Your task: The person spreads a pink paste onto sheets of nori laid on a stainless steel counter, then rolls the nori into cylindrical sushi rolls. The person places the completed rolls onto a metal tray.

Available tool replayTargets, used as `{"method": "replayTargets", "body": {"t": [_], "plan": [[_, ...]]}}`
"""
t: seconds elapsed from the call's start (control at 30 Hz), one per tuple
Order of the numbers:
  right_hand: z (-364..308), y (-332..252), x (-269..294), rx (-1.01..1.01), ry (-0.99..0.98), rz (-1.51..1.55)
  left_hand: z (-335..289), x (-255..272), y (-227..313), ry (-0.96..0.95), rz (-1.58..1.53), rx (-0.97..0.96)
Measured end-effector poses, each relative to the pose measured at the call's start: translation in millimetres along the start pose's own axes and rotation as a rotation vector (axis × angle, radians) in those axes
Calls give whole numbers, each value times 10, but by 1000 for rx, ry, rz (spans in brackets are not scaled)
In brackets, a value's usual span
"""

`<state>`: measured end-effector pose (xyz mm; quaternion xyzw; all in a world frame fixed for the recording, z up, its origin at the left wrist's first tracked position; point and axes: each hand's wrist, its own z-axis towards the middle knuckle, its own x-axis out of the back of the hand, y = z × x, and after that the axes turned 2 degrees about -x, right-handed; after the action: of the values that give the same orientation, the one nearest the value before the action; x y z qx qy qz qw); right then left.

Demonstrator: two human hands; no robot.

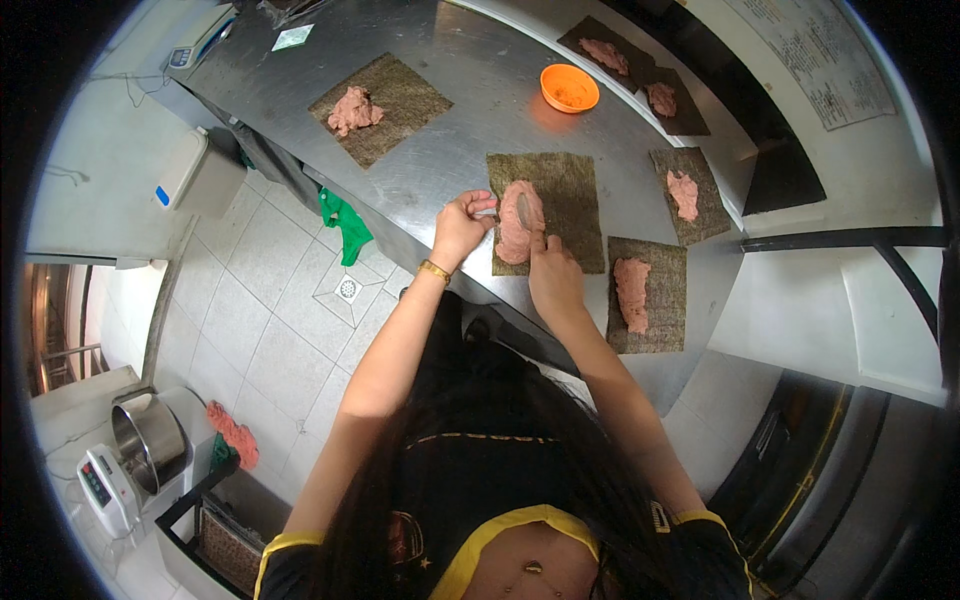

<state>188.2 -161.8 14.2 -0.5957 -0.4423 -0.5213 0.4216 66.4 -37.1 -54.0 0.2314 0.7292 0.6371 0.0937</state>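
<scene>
A brown-green seaweed sheet [575, 210] lies on the steel table, with a long mound of pink minced-meat paste [514, 245] along its left part. My right hand [556, 275] grips a spoon [524, 208], its bowl pressed on the paste. At the sheet's left edge, my left hand [462, 230] has its fingers bent and its thumb and fingertips closed on the border. To the right, another seaweed sheet [665, 300] carries a flattened strip of paste [632, 295]. Further left lies a sheet [400, 100] with a rough lump of paste [353, 111].
An orange bowl [570, 90] stands toward the back of the steel table [470, 90]. At the right is a smaller-looking sheet with paste [690, 190]; two more show beyond a bright strip, perhaps reflected. A green cloth [345, 225] hangs from the front edge. A steel pot [150, 440] stands lower left.
</scene>
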Motion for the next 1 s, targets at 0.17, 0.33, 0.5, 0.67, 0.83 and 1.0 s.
{"method": "replayTargets", "body": {"t": [0.17, 0.33, 0.5, 0.67, 0.83, 1.0], "plan": [[66, 65, 54, 31, 5, 183, -5, 7, 13, 8, 0, -3], [221, 441, 197, 29, -60, 600, 11, 41, 24, -21, -20, 26], [224, 568, 322, -18, -202, 728, 110, 220, -47, -66, 2, -12], [275, 703, 297, 139, 33, 793, -81, 196, 109, 180, 369, -251], [219, 818, 498, 263, 147, 355, -882, -317, 260, -232, 845, -899], [307, 777, 356, 371, 132, 234, -1154, -732, 70, -333, 998, -695]]}}
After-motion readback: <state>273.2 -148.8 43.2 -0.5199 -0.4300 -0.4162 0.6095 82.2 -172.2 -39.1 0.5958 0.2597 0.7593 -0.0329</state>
